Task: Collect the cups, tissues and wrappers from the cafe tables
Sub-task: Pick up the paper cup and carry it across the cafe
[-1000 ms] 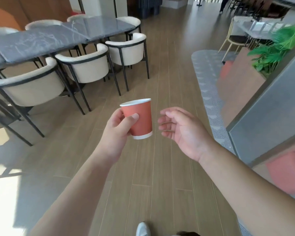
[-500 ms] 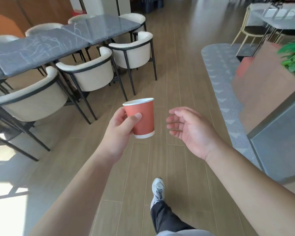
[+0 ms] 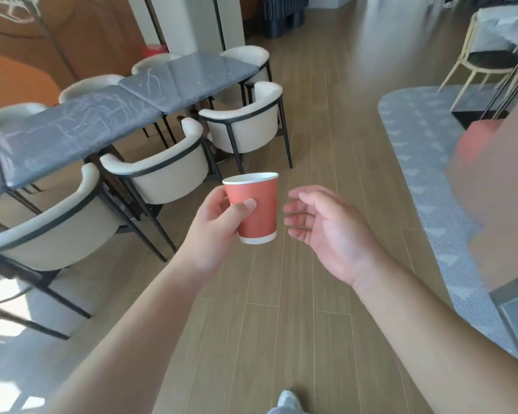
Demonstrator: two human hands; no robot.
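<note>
I am looking down at my own two bare hands over a pale wooden floor [image 3: 296, 309] in a cafe. My left hand [image 3: 219, 231] is holding a terracotta-red paper cup [image 3: 256, 209] upright in the air, thumb pressing the near wall about halfway up and fingers wrapping the far side, mostly hidden behind it. The cup has a white rolled rim and a white band at its base. I cannot tell whether anything is inside, since the camera is seeing it from the side.

My right hand [image 3: 329, 231] is hanging empty just beside the cup, not touching it, palm turning inward and fingers loosely curling.

To my left, a long dark grey marble-look table [image 3: 81, 127] is standing with cream tub chairs [image 3: 165, 171] tucked along it; no cups, tissues or wrappers are showing on the part of its top that is in view. To my right, a grey patterned rug [image 3: 431, 180] is lying on the floor, with a blurred surface crossing the right edge. The toe of a light shoe [image 3: 287, 398] is showing at the bottom.

I am judging the cup to be very light, thin-walled and easy to crush, so a gentle grip around the middle seems right. The rim and base look the stiffest places to hold. If liquid is left, tilting could spill it.
</note>
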